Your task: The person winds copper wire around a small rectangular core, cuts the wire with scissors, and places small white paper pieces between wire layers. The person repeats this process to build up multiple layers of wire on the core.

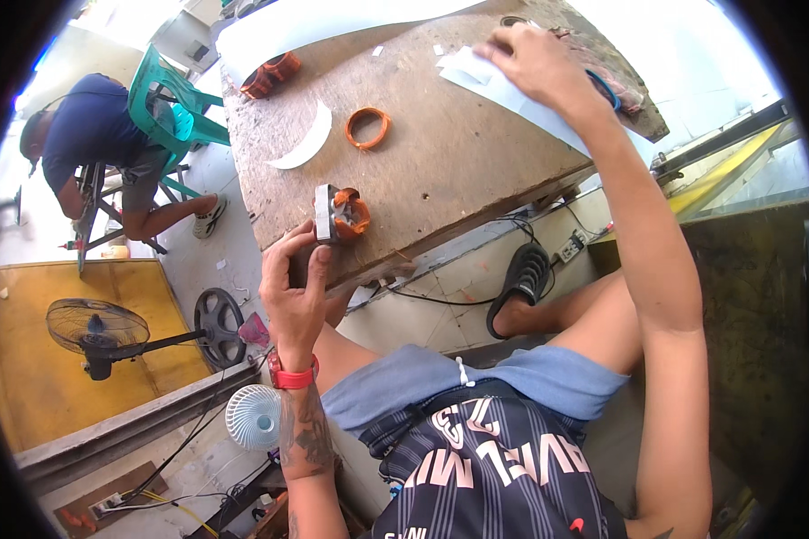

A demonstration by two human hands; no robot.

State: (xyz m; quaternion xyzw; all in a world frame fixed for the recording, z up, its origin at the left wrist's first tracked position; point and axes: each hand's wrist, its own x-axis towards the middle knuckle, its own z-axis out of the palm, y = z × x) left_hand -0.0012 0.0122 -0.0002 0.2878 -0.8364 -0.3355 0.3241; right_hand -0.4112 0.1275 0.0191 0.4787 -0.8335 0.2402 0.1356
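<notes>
A small motor stator point(340, 214), a pale metal core with orange copper windings, sits near the front left edge of the wooden table. My left hand point(295, 278) is at that edge, thumb and fingers apart, its fingertips right beside the stator; any contact is hard to make out. Across the table, the fingers of my right hand point(521, 58) are closed on a small piece of white paper point(467, 65) lying over a larger white sheet point(521, 103). Between my hands lie an orange copper wire coil point(367, 128) and a curved white paper strip point(306, 139).
More copper windings point(270, 75) lie at the table's far left, beside a big white sheet point(333, 27). A blue ring point(604, 90) is past my right wrist. Left of the table, a person point(99, 135) bends beside a green chair point(166, 103); fans point(97, 328) stand below.
</notes>
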